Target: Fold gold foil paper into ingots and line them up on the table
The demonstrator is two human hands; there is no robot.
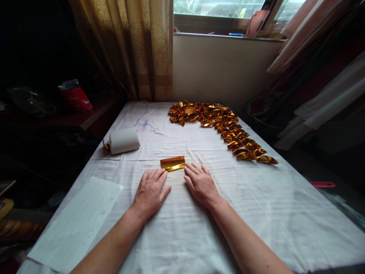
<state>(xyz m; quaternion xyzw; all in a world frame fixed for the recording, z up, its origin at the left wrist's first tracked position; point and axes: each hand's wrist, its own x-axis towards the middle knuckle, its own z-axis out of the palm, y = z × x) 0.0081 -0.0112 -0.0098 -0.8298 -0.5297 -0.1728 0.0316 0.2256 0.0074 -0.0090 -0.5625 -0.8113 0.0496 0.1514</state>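
A small rectangle of shiny gold foil paper (172,163) lies flat on the white tablecloth (182,220) in front of me. My left hand (151,190) rests palm down at its near left corner, fingers stretched out with the thumb apart. On the other side, my right hand (202,183) also lies flat, its fingertips at the sheet's right edge. Neither hand grips anything. Many folded gold foil pieces (212,112) are heaped at the far end of the table, with rows of them (242,142) trailing toward the right edge.
A white paper-wrapped roll (124,140) lies at the left, gold showing at its end. Nearer me is a lined paper sheet (76,224). A red container (75,97) stands on a dark side table. Clothes (330,91) hang at the right, a curtain (148,49) behind.
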